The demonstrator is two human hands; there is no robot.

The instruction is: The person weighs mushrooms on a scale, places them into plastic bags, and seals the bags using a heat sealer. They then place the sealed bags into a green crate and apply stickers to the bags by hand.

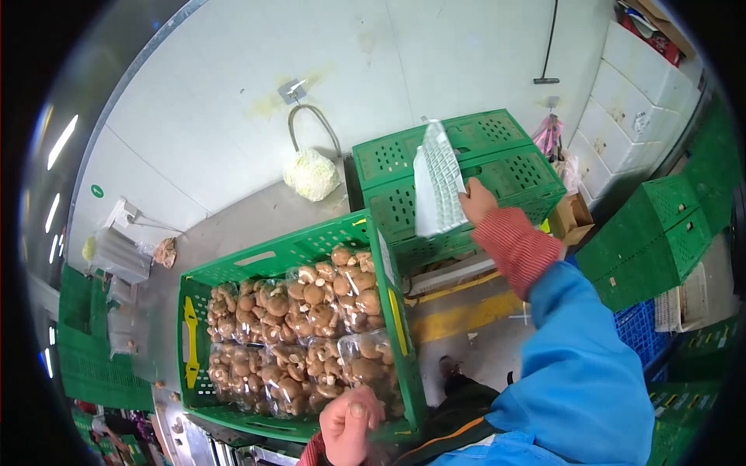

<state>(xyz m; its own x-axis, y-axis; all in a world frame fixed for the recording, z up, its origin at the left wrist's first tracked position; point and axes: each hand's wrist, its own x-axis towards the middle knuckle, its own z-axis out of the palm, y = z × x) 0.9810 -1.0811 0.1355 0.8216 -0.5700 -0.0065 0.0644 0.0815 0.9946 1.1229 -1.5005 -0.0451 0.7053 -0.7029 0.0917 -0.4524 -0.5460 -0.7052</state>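
My right hand (478, 202) grips the edge of a white sheet (444, 175) with a grid of small rectangles, like a sheet of labels. It holds this upright, above the lid of a closed green crate (517, 172). My left hand (353, 423) is closed, its fingers curled in, over the near edge of an open green crate (268, 256). Whether anything is pinched in it is hidden. Inside that crate lie several clear-wrapped packs of brown mushrooms (315, 299), in two rows.
A cauliflower-like white head (311, 175) sits by the wall under a hanging loop. To the right stand white foam boxes (625, 109), stacked green crates (649, 241), a blue crate (639, 334) and a cardboard box (573, 220). Yellow paint (466, 317) marks the floor.
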